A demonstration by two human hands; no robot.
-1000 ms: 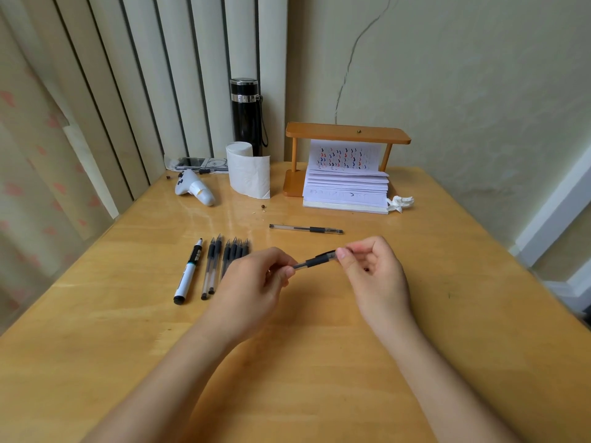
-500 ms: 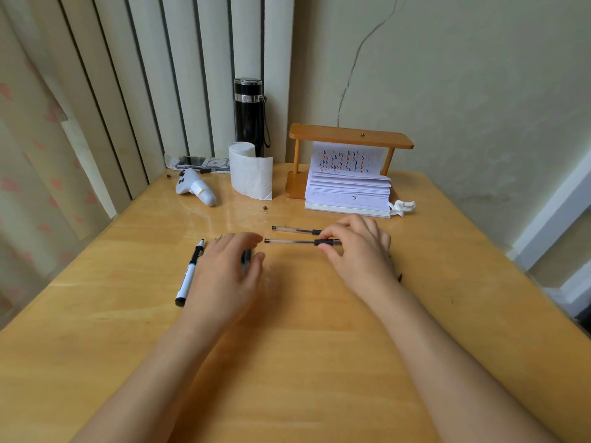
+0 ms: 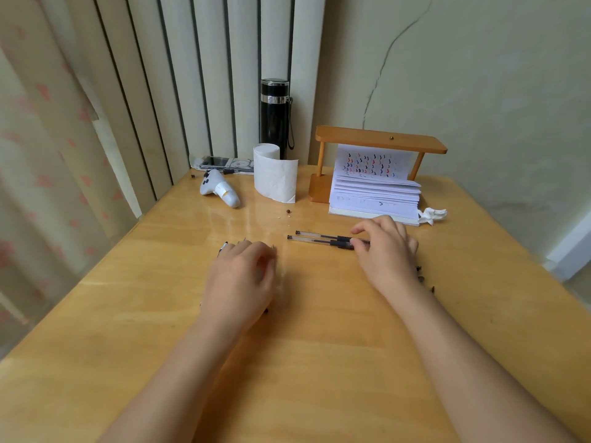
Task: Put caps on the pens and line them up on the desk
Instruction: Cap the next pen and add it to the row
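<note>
Two clear pens with black grips lie side by side on the desk point(image 3: 319, 362), the far pen point(image 3: 315, 234) and the near pen point(image 3: 311, 240). My right hand point(image 3: 385, 254) pinches the right end of the near pen, which lies on the wood. My left hand point(image 3: 243, 276), blurred, lies over the row of pens point(image 3: 273, 246) at the left with its fingers curved down. Only a few pen tips poke out beyond its fingers. Whether it grips one is hidden. Small black caps point(image 3: 421, 277) lie to the right of my right wrist.
At the back stand a black flask point(image 3: 274, 116), a toilet paper roll point(image 3: 275, 174), a wooden stand point(image 3: 380, 140) with an open notebook point(image 3: 374, 199), a white controller point(image 3: 219, 188) and a crumpled tissue point(image 3: 433, 215). Wall behind; the desk edges drop off left and right.
My right hand carried the pen from mid-air down to the desk and laid it beside the far pen. My left hand let go of it and moved onto the row of pens.
</note>
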